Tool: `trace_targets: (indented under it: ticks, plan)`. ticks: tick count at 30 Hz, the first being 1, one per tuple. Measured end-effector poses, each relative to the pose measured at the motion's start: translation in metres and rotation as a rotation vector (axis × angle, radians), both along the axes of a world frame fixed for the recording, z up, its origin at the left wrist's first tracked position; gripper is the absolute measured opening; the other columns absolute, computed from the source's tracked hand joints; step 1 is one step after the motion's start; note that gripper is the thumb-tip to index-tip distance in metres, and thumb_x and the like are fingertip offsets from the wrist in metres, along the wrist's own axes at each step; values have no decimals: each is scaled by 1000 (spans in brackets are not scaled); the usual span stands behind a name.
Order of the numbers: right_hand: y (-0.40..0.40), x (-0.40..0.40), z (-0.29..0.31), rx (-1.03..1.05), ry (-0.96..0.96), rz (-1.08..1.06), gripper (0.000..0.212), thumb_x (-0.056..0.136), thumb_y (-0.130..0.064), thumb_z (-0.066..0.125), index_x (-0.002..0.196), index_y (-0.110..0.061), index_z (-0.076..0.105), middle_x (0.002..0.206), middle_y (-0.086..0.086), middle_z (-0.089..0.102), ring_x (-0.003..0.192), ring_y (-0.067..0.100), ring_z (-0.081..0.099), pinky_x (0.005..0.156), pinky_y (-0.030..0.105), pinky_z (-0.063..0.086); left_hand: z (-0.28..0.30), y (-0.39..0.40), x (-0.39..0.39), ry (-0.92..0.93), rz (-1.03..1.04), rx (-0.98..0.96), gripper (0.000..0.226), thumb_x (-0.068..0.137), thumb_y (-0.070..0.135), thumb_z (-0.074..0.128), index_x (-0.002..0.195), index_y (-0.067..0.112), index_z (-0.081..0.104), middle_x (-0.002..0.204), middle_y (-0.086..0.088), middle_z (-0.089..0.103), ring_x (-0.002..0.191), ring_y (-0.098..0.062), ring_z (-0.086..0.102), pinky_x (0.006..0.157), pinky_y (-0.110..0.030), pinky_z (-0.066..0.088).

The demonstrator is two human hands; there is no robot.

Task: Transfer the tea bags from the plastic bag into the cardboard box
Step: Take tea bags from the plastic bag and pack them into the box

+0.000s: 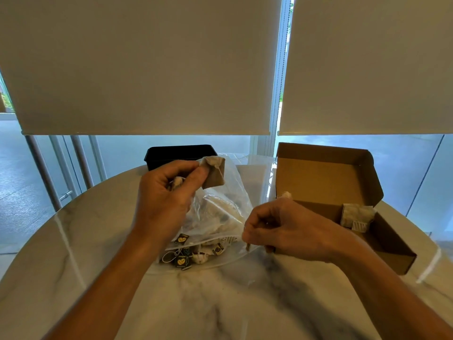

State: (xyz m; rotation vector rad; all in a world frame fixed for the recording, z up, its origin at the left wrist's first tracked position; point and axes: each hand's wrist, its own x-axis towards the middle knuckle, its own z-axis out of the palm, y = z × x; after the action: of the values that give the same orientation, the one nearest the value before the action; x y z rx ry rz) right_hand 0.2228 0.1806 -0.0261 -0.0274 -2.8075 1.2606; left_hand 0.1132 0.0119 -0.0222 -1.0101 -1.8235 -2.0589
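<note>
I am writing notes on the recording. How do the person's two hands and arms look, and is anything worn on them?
Both forearms are bare up to the picture's edge: no sleeves show. The left hand and the right hand wear no gloves, and no ring, watch or bracelet is visible.

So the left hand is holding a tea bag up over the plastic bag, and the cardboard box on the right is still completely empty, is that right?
Not quite. The head view shows the cardboard box already has tea bags in its near right corner, so it is not empty. The rest holds: the left hand holds a tea bag above the plastic bag.
</note>
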Motion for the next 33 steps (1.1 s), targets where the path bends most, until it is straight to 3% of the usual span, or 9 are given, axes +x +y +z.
trace_targets:
  ticks: [4, 8, 11, 14, 17, 21, 26, 30, 33]
  plan:
    - [4, 0, -1, 23, -24, 1, 8, 87, -28, 66, 88, -25, 73, 87, -10, 71, 83, 13, 67, 73, 22, 57, 0, -1, -2, -45, -16, 29, 11, 73, 36, 65, 76, 30, 74, 53, -1, 52, 50, -17, 41, 45, -23, 34]
    - [5, 3, 4, -35, 142, -49, 8, 84, -27, 67, 85, -26, 74, 83, -12, 72, 77, 10, 66, 71, 23, 57, -3, 1, -4, -13, -13, -71, 9, 82, 21, 66, 78, 26, 72, 54, 15, 58, 51, 0, 51, 50, -12, 38]
    - [2, 5, 12, -208, 268, -102, 9, 77, -26, 67, 82, -23, 73, 72, -11, 71, 61, 5, 62, 58, 19, 51, -6, 3, -3, 2, -15, -168, 7, 83, 19, 66, 82, 21, 73, 52, 17, 58, 49, 2, 52, 48, -9, 37]
    - [-2, 5, 16, -347, 384, -119, 16, 68, -27, 69, 79, -16, 72, 66, -1, 70, 55, 7, 61, 54, 24, 49, -8, 6, 0, 24, -58, -227, 8, 85, 14, 66, 83, 13, 73, 48, 19, 56, 45, 4, 51, 46, -6, 35]
    - [-4, 3, 14, -361, 465, -148, 19, 65, -29, 70, 79, -16, 73, 72, 5, 71, 60, 15, 62, 56, 25, 52, -10, 8, 3, 45, -97, -276, 7, 84, 13, 67, 82, 12, 73, 49, 18, 57, 45, 4, 51, 47, -6, 36]
    - [-4, 0, 11, -346, 487, -186, 24, 66, -32, 70, 84, -18, 74, 81, 4, 73, 78, 31, 66, 68, 41, 58, -12, 10, 6, 97, -118, -353, 7, 83, 19, 67, 82, 18, 74, 57, 17, 61, 50, 1, 52, 51, -8, 38]
    - [-3, 0, 12, -346, 497, -188, 20, 66, -29, 69, 82, -18, 68, 72, 0, 72, 60, 7, 65, 54, 16, 50, -12, 11, 10, 145, -107, -402, 9, 83, 20, 68, 81, 26, 73, 72, 15, 69, 71, -2, 63, 63, -9, 46]
    - [5, 4, 15, -250, 449, -198, 29, 70, -31, 67, 99, -31, 64, 78, -4, 72, 72, 9, 68, 60, 16, 52, -13, 10, 10, 126, -108, -426, 9, 82, 22, 69, 83, 30, 73, 78, 14, 70, 79, -2, 64, 69, -8, 47]
    - [24, 10, 19, -156, 435, -285, 18, 80, -27, 67, 95, -38, 70, 83, -12, 72, 75, 3, 67, 65, 18, 48, -14, 9, 7, 94, -85, -420, 9, 81, 28, 69, 88, 30, 73, 77, 11, 69, 77, -3, 65, 69, -9, 48]
